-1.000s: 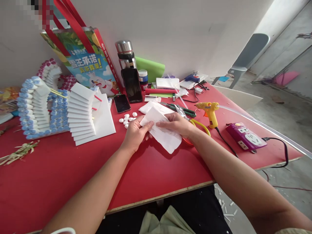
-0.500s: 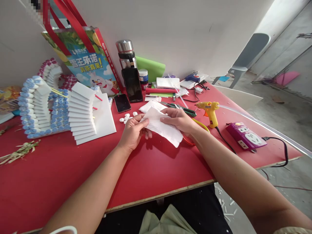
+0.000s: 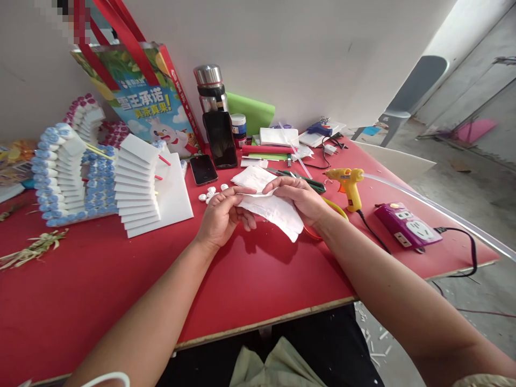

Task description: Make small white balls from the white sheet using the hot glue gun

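Both my hands hold a white sheet of thin paper point(image 3: 278, 212) just above the red table point(image 3: 121, 279), near its middle. My left hand point(image 3: 223, 217) pinches the sheet's left end with closed fingers. My right hand point(image 3: 300, 199) grips the far edge, fingers curled over it. The sheet is tilted almost edge-on and sags to the right. Behind it lie another white sheet point(image 3: 253, 177) and several small white pebbles point(image 3: 212, 193).
A white stepped foam model point(image 3: 139, 185) with blue-capped tubes point(image 3: 56, 172) stands at the left. Two phones point(image 3: 220, 140), a steel flask point(image 3: 208, 88), a printed bag point(image 3: 149, 105), scissors point(image 3: 306, 183), a yellow glue gun point(image 3: 347, 183) and a purple power strip point(image 3: 405, 224) ring the hands.
The sheet has been lifted and tipped from lying flat under my hands to nearly edge-on. My right hand moved slightly away from me along its far edge.
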Demonstrator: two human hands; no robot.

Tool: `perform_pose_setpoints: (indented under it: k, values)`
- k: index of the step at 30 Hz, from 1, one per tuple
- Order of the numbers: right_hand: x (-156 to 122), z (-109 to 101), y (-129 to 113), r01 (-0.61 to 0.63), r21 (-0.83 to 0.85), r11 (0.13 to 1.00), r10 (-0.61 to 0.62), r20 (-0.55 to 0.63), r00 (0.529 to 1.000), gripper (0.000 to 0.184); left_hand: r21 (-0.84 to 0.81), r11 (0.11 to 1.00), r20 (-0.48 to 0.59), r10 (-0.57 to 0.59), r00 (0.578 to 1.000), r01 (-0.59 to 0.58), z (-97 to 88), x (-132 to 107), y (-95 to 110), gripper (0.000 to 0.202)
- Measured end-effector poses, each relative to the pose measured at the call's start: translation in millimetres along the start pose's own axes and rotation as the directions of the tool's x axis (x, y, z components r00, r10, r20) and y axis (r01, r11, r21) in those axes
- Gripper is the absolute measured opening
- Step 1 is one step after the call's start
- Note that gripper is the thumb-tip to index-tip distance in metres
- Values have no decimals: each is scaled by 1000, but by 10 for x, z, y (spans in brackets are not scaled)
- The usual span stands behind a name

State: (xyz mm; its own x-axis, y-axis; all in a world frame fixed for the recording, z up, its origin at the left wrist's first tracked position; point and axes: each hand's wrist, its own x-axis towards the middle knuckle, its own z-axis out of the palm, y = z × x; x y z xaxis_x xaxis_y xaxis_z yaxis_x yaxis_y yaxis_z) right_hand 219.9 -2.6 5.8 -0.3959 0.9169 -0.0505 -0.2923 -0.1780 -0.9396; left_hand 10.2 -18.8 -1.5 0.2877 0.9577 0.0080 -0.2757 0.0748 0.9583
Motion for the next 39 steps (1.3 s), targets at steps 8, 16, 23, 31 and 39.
perform_pose_setpoints:
  k: [8, 16, 23, 31, 39]
  values:
    - [12, 4, 20, 9, 31, 999, -9, -9, 1000, 15, 21, 1000, -13, 3, 1000, -3, -14, 6, -18, 30]
    - [20, -18, 56, 32, -60, 998, -31, 10, 999, 12, -18, 1000, 23, -17, 1000, 17, -29, 6, 4, 37]
    - [-33, 6, 12, 60, -309, 949, -63, 0, 998, 16, 85, 990, 28, -113, 993, 110, -48, 25, -33, 51]
    - [-24, -37, -36, 7, -379, 925, -13, -14, 1000, 40, 246, 969, -30, 28, 999, -19, -58, 37, -66, 42]
    - [41, -72, 44, 25, -375, 927, -58, -75, 996, 27, 258, 965, -25, 49, 999, -40, -42, -4, -29, 34]
